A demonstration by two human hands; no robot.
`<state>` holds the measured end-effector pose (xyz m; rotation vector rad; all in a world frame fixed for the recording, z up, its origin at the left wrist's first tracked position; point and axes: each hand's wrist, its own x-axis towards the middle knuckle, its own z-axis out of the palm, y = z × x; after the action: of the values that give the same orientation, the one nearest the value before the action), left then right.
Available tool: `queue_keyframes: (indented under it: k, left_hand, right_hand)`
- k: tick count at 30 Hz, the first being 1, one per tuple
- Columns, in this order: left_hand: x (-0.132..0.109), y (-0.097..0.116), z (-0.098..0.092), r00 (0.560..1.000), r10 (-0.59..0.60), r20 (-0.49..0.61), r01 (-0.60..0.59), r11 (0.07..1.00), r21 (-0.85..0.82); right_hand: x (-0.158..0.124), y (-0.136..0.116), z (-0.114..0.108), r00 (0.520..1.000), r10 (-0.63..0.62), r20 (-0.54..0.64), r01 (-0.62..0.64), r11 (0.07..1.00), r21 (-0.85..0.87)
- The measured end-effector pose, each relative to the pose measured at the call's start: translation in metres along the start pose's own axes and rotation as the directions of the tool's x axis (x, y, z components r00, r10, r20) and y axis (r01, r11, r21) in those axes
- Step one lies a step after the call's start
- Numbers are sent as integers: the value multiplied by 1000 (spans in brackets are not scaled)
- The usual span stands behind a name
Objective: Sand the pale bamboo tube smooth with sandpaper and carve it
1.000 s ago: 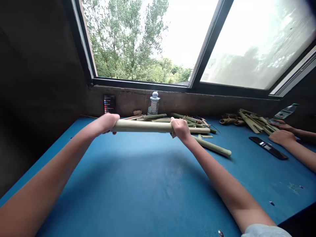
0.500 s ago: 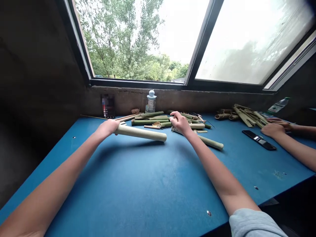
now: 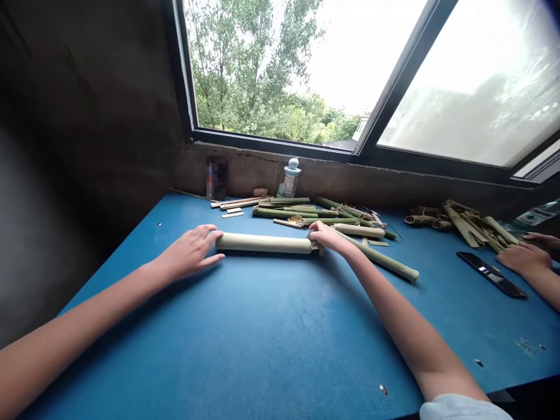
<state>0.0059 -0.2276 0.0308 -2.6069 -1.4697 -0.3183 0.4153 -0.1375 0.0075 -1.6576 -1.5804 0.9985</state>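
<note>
Two hands at bamboo tube (image 3: 262,244): we hold L hand (image 3: 188,251) open by its left end, R hand (image 3: 328,236) curled on right end, grip unclear; green stalks (image 3: 301,213) lie just past R hand.

The one head-worn camera is looking forward and down from above the near edge of the blue tabletop (image 3: 245,326), facing its far edge and the window (image 3: 280,70), staying close enough that the person's arms (image 3: 87,309) are entering from the lower corners.
</note>
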Motion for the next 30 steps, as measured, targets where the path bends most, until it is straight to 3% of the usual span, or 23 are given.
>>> queue_keyframes:
  k: [5, 8, 11, 13, 15, 17, 20, 23, 26, 30]
  left_hand:
    - [11, -8, 8, 995, 52, 83, -49, 998, -41]
    - [20, 13, 1, 998, 25, 58, -28, 998, 58]
    - [21, 44, -8, 992, 92, 86, -100, 990, 99]
    - [19, 60, -14, 976, 170, 138, -185, 977, 104]
    - [20, 67, -19, 971, 164, 175, -192, 969, 155]
    - [23, 62, -20, 975, 28, 220, -78, 971, 225]
    - [31, 45, -18, 940, -164, 300, 89, 964, 249]
    - [36, 41, -13, 928, -128, 350, 75, 984, 161]
    - [27, 65, -10, 918, -70, 391, 46, 996, 72]
    - [-1, 111, -10, 931, -41, 362, 42, 999, 6]
  right_hand:
    - [-12, 9, -19, 985, -104, -138, 59, 952, -300]
    - [-24, 7, -32, 917, -272, -291, 130, 894, -428]
    - [-35, 6, -34, 835, -430, -343, 214, 829, -517]
    - [-40, 8, -27, 805, -503, -314, 273, 785, -556]
    - [-43, 12, -16, 793, -546, -272, 318, 750, -580]
    - [-47, 15, -2, 790, -569, -231, 351, 727, -591]
    - [-56, 15, 17, 783, -598, -172, 404, 699, -589]
    - [-67, 10, 35, 752, -653, -89, 491, 646, -584]
    - [-79, 4, 53, 692, -720, 59, 621, 551, -558]
    - [-95, -5, 70, 620, -756, 209, 735, 467, -492]
